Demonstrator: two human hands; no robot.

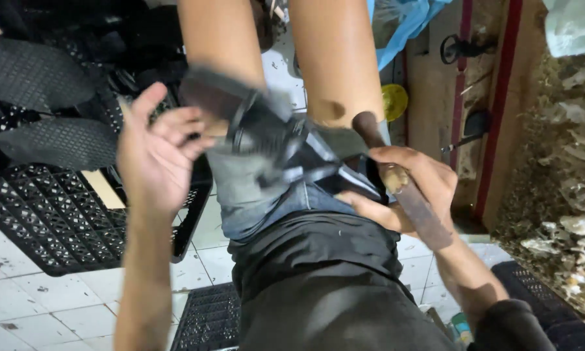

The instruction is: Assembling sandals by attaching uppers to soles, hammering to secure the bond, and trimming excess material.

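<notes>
White floor tiles (52, 305) run under everything I see, with a black plastic crate (52, 214) lying at the left. Across my lap sits a black strapped sandal (266, 140) (blurred, so details are unclear). My left hand (156, 156) is spread open, its fingertips touching the sandal's edge. My right hand (406, 188) is closed around a wooden-handled tool (403, 185), just beside the sandal.

Dim, flat indoor light; motion blur at centre, soft shadows throughout.
</notes>
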